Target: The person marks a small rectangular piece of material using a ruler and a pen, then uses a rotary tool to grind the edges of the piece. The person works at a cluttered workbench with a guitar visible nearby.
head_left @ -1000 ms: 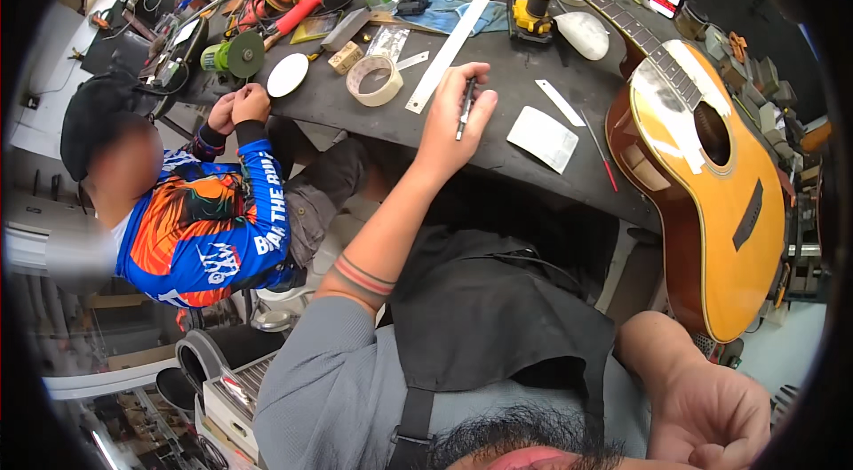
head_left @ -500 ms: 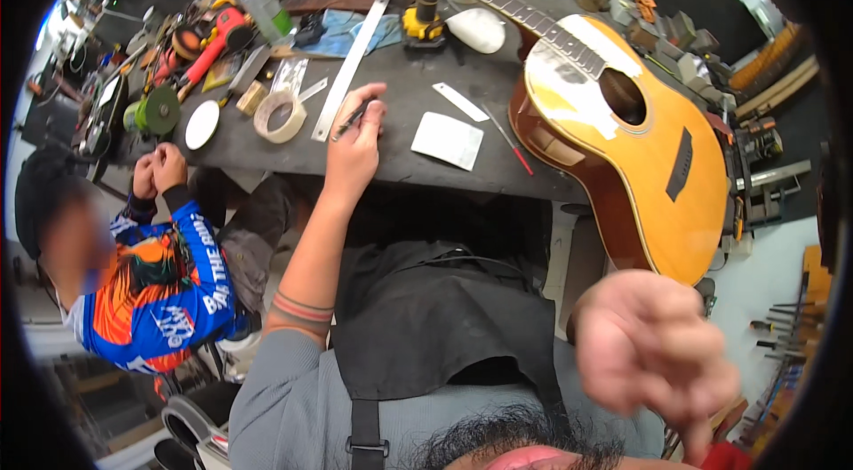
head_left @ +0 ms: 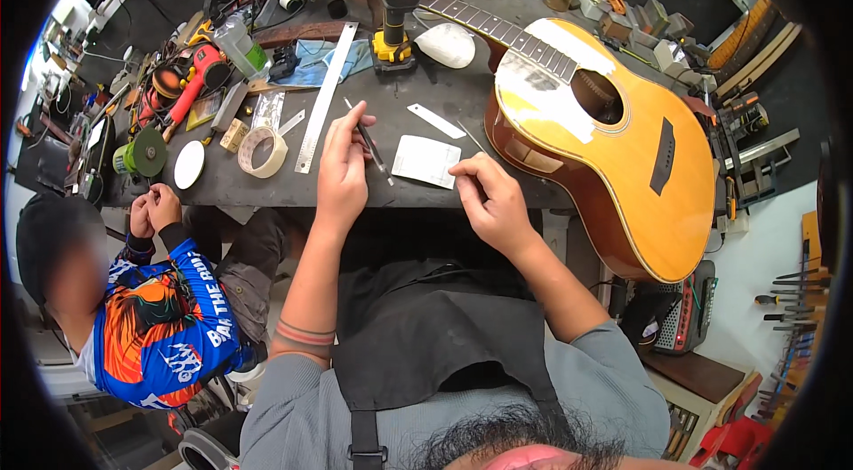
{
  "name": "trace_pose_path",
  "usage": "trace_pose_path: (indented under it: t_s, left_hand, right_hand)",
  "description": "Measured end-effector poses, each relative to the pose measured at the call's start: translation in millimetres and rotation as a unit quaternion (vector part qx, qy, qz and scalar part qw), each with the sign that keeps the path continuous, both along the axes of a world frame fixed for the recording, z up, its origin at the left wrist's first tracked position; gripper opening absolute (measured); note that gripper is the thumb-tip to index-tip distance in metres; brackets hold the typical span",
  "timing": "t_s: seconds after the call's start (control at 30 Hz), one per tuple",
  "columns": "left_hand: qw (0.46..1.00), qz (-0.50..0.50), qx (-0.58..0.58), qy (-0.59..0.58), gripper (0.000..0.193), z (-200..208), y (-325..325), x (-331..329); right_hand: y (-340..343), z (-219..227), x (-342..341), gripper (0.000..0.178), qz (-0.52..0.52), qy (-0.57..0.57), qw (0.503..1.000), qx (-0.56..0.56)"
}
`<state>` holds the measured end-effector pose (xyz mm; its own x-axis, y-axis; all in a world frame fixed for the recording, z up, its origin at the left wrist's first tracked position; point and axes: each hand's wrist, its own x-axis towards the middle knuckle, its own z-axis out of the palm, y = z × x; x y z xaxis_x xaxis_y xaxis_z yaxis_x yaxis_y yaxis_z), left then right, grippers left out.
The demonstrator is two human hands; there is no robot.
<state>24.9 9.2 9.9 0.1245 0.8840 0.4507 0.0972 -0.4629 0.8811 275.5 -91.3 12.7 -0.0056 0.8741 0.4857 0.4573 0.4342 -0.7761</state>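
- Evidently, as I judge from where I stand, this is a handling stage: the left hand grips a slim dark pen-like tool, slanted, above the near part of the surface.
- The right hand is half curled, its thumb and index finger a little apart; I cannot tell whether it holds anything.
- The white sheet lies on the surface between the two hands, just below a small metal rule.
- Any next move with the tool would seem to call for settling its angle in the fingers and keeping the sheet flat.
- Hidden: the near end of a thin rod, passing behind the right hand beside the guitar.
- Hard to make out: which end of the tool is its working tip, whether the right index finger touches the sheet, and the sheet's faint marks.
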Motion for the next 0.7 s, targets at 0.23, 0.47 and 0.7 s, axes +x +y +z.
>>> trace_pose_path:
  t_s: [0.23,0.47,0.7]
  left_hand:
    - [0.977,-0.034,-0.108,-0.181,0.028,-16,8,-23]
    - [0.967,-0.050,-0.121,-0.220,0.053,-3,3,-17]
    - [0.969,-0.068,-0.130,-0.199,0.060,-2,1,-20]
  right_hand:
    - [3,1,-2,0.010,-0.030,0.042,0.996,-0.070]
    - [4,0,-1,0.009,-0.034,0.041,0.996,-0.068]
    - [4,2,-3,0.007,-0.040,0.042,0.995,-0.078]
